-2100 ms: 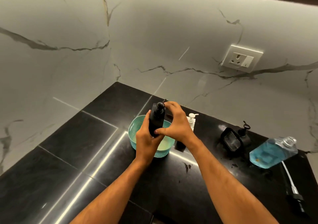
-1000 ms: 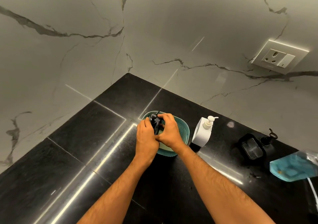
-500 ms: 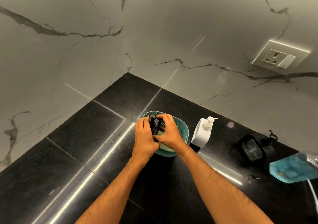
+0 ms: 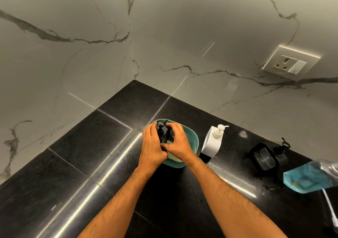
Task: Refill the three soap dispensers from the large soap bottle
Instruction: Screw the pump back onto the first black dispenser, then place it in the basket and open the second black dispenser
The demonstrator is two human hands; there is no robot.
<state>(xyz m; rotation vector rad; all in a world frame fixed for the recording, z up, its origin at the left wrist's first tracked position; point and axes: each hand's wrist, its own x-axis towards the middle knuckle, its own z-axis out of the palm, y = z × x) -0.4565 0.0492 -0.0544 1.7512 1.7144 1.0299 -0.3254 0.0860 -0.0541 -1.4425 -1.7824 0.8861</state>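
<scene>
At centre frame, working left to right, I note my left hand (image 4: 151, 146) wrapped round the left side of a black soap dispenser (image 4: 162, 134), fingers curled against its body. The dispenser stands upright inside a teal basket (image 4: 192, 139), its pump head showing just above my knuckles. My right hand (image 4: 178, 146) closes on the dispenser from the other side, fingers bent over its top and thumb tucked low, touching the left hand. Both hands have firm hold of it; neither is spread.

Right of the basket, just beside its rim, stands a white pump dispenser (image 4: 212, 142), upright with its pump fitted. Further right on the black countertop (image 4: 91, 146) sits a dark soap dispenser (image 4: 263, 157), squat, with its pump head (image 4: 283, 146) behind it; I cannot tell whether that pump is screwed on. At the right edge of the frame lies the large soap bottle (image 4: 309, 179), on its side, holding blue liquid, with a white dip tube (image 4: 329, 206) below it.

Judgement: the step in hand concerns the black dispenser in the basket, either seating it or working its pump cap; the grip alone does not settle which. I cannot confirm the fill level of any dispenser. The next move likely calls for releasing this one steadily so it stays upright, then reaching well to the right for the large bottle or another dispenser.
</scene>
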